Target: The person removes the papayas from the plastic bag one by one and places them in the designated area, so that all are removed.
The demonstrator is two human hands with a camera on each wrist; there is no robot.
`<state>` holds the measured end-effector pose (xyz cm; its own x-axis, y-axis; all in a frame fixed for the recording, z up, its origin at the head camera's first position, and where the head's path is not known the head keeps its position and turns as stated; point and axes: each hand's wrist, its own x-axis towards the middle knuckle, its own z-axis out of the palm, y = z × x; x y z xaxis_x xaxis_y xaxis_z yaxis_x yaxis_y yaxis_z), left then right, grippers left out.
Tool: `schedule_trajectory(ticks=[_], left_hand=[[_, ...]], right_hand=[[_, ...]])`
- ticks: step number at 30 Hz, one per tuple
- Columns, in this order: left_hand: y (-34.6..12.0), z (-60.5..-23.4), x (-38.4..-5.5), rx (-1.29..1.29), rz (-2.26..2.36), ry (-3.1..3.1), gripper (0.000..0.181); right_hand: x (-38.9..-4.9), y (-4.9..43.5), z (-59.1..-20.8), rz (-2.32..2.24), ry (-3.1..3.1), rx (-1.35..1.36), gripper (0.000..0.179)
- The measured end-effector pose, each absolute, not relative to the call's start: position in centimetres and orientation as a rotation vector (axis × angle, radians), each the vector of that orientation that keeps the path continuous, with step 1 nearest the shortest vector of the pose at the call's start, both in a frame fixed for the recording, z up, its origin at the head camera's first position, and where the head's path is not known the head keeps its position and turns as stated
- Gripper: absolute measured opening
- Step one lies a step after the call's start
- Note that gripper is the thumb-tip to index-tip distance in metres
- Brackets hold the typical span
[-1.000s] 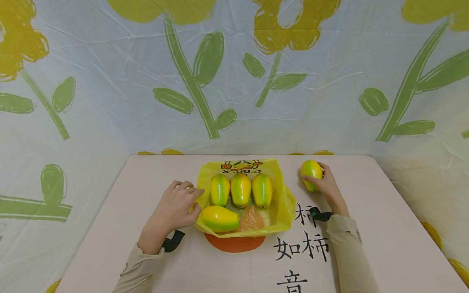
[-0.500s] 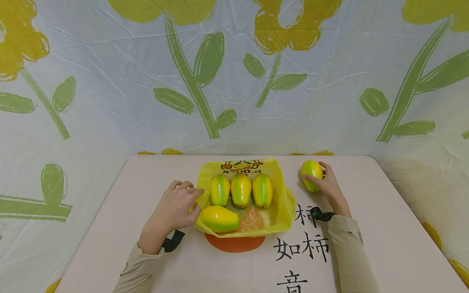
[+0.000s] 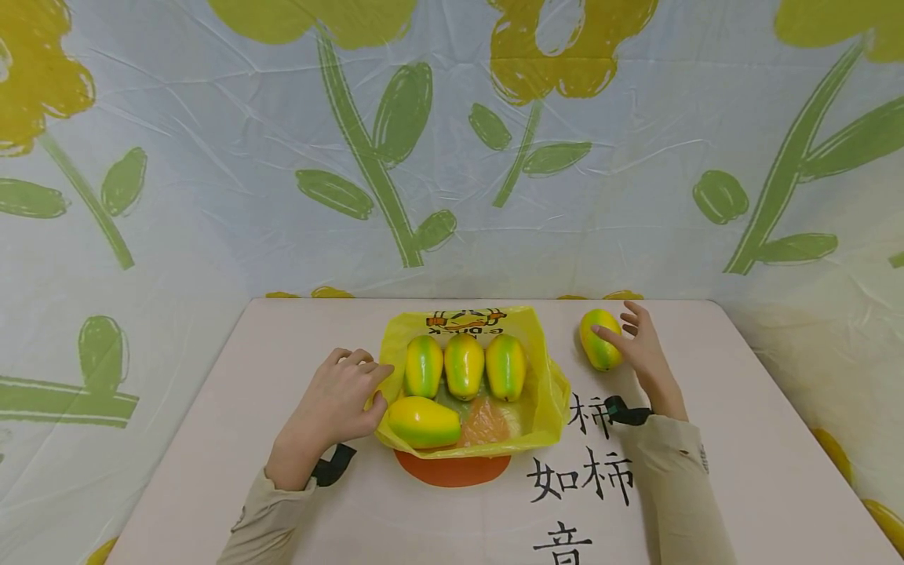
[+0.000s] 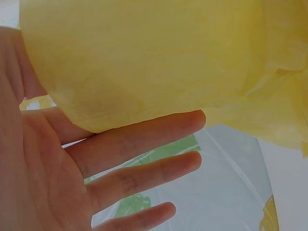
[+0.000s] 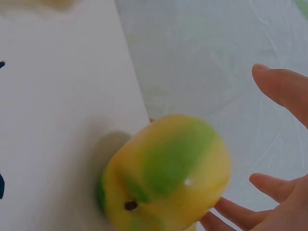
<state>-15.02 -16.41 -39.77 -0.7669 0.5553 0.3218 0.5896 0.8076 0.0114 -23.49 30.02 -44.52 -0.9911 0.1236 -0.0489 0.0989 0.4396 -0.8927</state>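
Observation:
In the head view a yellow plastic bag lies spread with its mouth open on the table. Three yellow-green toy papayas stand in a row inside it, and another papaya lies sideways in front of them. My left hand is at the bag's left rim, thumb and index finger over the edge and set apart. In the left wrist view the yellow film hides the ends of these two, while the other fingers stretch out straight. A single papaya rests right of the bag. Beside it my right hand has its fingers spread.
Crumpled orange plastic lies inside the bag near the papayas. The pale table carries printed black characters and an orange-red shape. A flower-print cloth hangs behind and at both sides.
My right hand has loosened from the single papaya and moved a little to the right, its fingers spreading. The papaya stays where it was. My left hand and the bag have not moved.

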Motion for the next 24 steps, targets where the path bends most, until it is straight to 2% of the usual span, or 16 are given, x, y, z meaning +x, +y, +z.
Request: schedule_trajectory(ticks=[24], left_hand=[[-16.5,-39.7,-15.0,-0.890,-0.157,-2.666,0.031]], right_hand=[[-20.4,26.4,-38.1,1.795,-2.402,0.163,0.066]])
